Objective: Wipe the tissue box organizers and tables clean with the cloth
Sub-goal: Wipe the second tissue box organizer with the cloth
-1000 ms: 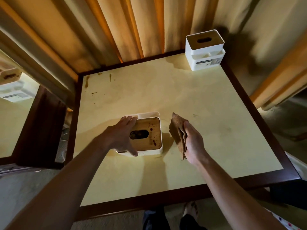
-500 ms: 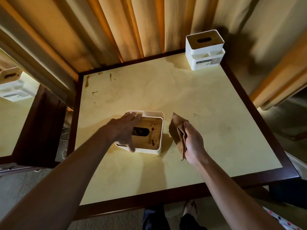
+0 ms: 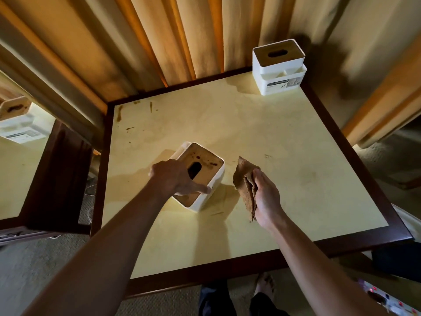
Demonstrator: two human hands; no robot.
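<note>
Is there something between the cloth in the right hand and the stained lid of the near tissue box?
Nothing visible does. The cloth in the right hand hangs just beside the near tissue box, bare table between them. The left hand covers only the lid's near-left part.

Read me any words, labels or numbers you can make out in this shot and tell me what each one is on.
Far tissue box organizer, front label: appears to read "TISSUE HOLDER"; the smaller print beside it is too blurred to read.
Organizer on the neighbouring table: a label strip, too blurred to read.
Near tissue box organizer, cloth, table: no text visible.
</note>
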